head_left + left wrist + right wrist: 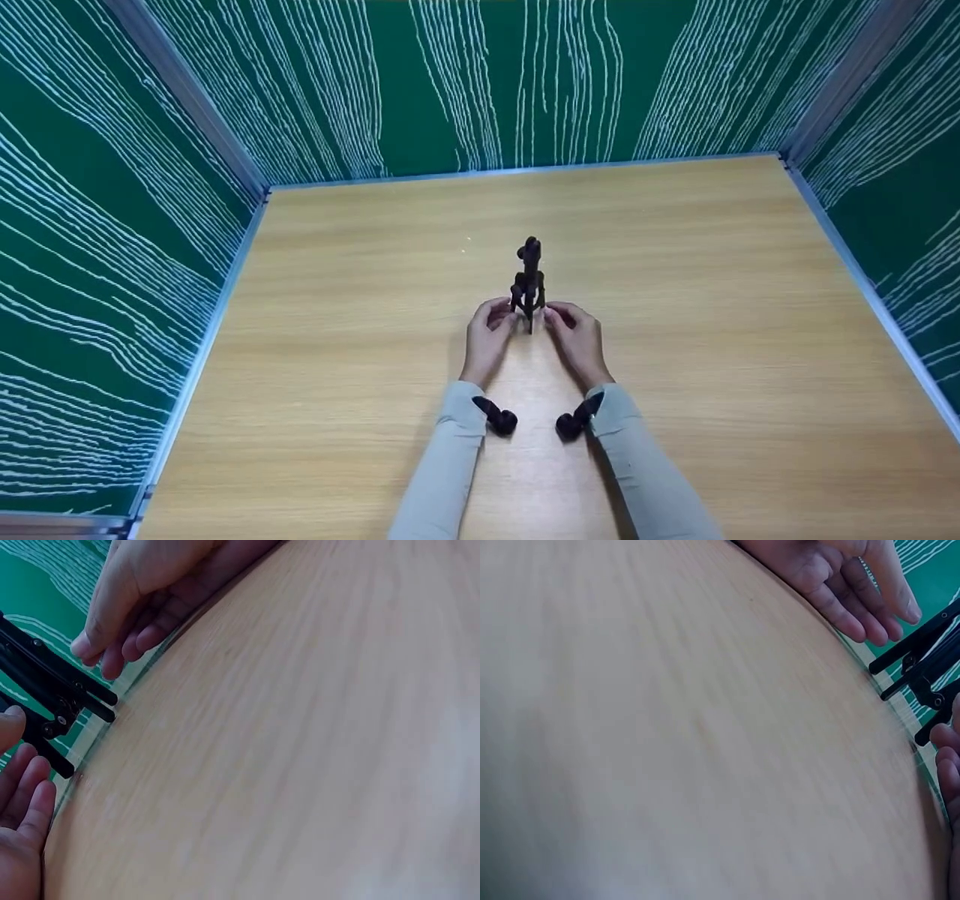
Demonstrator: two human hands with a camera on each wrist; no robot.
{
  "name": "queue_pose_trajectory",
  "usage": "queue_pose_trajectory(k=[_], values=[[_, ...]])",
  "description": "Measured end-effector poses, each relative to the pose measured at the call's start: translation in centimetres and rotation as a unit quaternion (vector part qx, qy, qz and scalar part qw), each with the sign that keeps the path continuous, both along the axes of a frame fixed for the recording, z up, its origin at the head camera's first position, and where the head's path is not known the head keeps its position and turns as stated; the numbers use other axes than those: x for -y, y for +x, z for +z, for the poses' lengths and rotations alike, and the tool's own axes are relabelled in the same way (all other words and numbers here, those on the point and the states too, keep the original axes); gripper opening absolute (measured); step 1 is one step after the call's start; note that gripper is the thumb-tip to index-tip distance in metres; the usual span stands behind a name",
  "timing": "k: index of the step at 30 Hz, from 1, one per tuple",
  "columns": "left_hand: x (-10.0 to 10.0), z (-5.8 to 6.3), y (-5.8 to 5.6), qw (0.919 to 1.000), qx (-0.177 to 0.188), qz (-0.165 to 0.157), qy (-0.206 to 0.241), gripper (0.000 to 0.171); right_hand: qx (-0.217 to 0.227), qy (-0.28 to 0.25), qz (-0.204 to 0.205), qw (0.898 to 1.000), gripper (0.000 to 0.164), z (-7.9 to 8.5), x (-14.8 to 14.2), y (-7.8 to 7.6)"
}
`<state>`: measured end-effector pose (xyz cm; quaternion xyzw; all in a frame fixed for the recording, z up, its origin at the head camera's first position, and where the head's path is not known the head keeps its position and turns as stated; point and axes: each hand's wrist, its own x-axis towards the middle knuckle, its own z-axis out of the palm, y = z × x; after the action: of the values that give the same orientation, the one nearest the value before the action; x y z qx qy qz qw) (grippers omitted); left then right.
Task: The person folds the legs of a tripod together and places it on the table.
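Observation:
A small black tripod (pixel 531 262) stands upright on the wooden table (pixel 360 300), its legs spread. My left hand (pixel 489 339) is beside its left leg, and my right hand (pixel 581 339) beside the right one. The fingers of both hands are loosely bent. In the left wrist view, a gap shows between the right hand (pixel 154 577) and the tripod legs (pixel 64 686). Likewise, the right wrist view shows the left hand (pixel 855 592) with thumb and fingers apart from the nearest leg (pixel 892 656). The tripod's upper part is cut off in both wrist views.
Green panels (pixel 506 82) with wavy white lines wall the table at the back and both sides. Metal strips (pixel 525 171) run along the table's edges. Black wrist-worn devices (pixel 501 421) jut inward from the grey sleeves (pixel 450 465).

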<state>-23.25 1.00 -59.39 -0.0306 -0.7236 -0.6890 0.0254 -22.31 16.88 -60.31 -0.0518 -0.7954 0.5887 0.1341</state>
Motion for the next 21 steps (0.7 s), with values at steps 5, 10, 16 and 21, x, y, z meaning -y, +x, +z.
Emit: queue_pose_trajectory(k=[5,10,16,21], values=[[0.0,2.1,1.3,0.9997,-0.005,-0.021,-0.009,0.028,0.018,0.006,-0.004,1.000,0.022,0.1,0.1,-0.2],[0.0,3.0,1.9,0.9987,-0.018,-0.044,-0.016,0.028,0.033,0.006,-0.006,0.999,0.024,0.4,0.2,-0.3],[-0.1,1.5,1.2,0.9964,-0.040,-0.051,-0.055,0.027,0.042,0.035,0.005,0.999,0.026,0.8,0.1,-0.6],[-0.3,-0.4,0.3,0.9941,-0.055,-0.044,-0.083,0.027,0.035,0.042,0.012,0.998,0.026,0.8,0.0,-0.8]])
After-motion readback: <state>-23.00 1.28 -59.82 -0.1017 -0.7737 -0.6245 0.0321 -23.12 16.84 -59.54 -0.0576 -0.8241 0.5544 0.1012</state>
